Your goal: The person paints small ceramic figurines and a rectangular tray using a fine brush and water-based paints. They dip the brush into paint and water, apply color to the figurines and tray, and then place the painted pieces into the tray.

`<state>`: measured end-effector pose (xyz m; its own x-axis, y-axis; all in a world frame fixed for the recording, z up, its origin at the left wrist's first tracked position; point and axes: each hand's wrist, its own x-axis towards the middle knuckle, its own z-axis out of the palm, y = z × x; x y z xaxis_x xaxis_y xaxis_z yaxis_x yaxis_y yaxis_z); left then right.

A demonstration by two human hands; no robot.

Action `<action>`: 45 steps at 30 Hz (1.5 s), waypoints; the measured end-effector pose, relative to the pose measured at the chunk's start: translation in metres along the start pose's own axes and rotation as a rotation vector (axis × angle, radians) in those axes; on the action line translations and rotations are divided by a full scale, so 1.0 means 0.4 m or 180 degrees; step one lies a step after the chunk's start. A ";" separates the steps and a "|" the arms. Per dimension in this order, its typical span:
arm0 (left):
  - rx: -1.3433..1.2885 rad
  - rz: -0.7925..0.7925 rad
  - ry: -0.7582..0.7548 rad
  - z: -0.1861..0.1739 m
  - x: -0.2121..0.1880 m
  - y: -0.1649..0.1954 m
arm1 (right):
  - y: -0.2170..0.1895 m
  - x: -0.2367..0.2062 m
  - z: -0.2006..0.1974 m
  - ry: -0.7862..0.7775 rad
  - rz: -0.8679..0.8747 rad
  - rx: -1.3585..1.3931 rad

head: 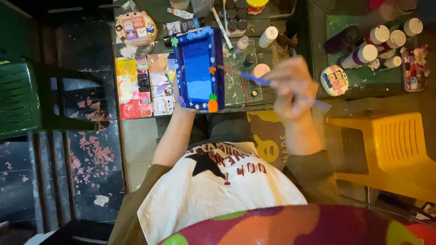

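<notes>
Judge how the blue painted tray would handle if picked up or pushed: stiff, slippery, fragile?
The blue tray likely stays rigid: the left hand props it by one edge without sagging. Its glossy paint may be wet, so smudge-prone and slippery. The small raised decorations on its rim could chip.

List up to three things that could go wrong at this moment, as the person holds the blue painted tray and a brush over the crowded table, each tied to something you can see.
1. The left hand grips the blue tray by one edge only; it may slip or smudge if the paint is wet.
2. The right hand holds the brush over small open paint pots; a low sweep could tip one.
3. The paint bottles stand crowded near the elbow's side and could topple.
</notes>
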<state>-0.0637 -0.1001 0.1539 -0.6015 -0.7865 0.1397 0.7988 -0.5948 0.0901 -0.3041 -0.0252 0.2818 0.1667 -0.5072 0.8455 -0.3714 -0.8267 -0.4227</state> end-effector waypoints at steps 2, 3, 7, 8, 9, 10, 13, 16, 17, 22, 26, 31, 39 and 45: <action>0.0222 0.0065 -0.0165 0.001 0.002 -0.002 | -0.017 -0.005 0.007 -0.0257 -0.0537 -0.0138; 0.0330 0.0094 -0.0244 0.002 0.001 -0.004 | -0.029 -0.012 0.010 -0.0466 -0.0770 -0.0191; 0.0057 0.0003 0.0014 0.010 0.004 -0.013 | -0.074 -0.056 -0.017 -0.0993 -0.1193 -0.0575; 0.0046 0.0002 0.0068 0.011 0.000 -0.018 | -0.070 -0.064 -0.018 -0.0736 -0.1136 -0.0418; 0.0034 0.0000 0.0123 0.012 -0.003 -0.021 | -0.064 -0.073 -0.018 -0.0480 -0.1075 -0.0260; -0.0009 -0.0084 -0.0033 0.011 -0.003 -0.021 | -0.057 -0.082 -0.020 -0.0229 -0.1006 -0.0104; -0.0134 -0.0250 -0.0321 0.000 -0.006 -0.019 | -0.024 -0.087 -0.030 0.0419 -0.0333 0.0484; -0.0133 -0.0224 -0.0276 -0.025 -0.003 -0.016 | -0.019 -0.082 -0.040 0.0240 0.0654 0.0883; -0.0100 -0.0196 -0.0218 -0.036 -0.005 -0.017 | -0.015 -0.074 -0.040 0.0118 0.0733 0.0890; 0.0019 -0.0009 0.0152 -0.094 -0.019 0.003 | 0.031 -0.016 -0.030 -0.0092 0.0908 0.0902; 0.0039 0.0054 0.0229 -0.129 -0.029 0.014 | 0.051 0.010 -0.030 -0.0009 0.0483 0.0216; 0.0041 0.0113 0.0267 -0.144 -0.033 0.014 | 0.053 0.009 -0.011 -0.0100 -0.0363 -0.0210; 0.0053 0.0179 0.0297 -0.150 -0.039 0.020 | 0.012 -0.065 -0.013 -0.0725 -0.1044 0.0046; 0.0068 0.0213 0.0321 -0.162 -0.044 0.021 | 0.052 -0.027 -0.021 -0.0188 0.0192 0.0471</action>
<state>-0.0473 -0.1018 0.0884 -0.5442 -0.8376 0.0463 0.8365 -0.5377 0.1052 -0.3212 -0.0349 0.2669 0.2031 -0.5668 0.7984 -0.2444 -0.8190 -0.5192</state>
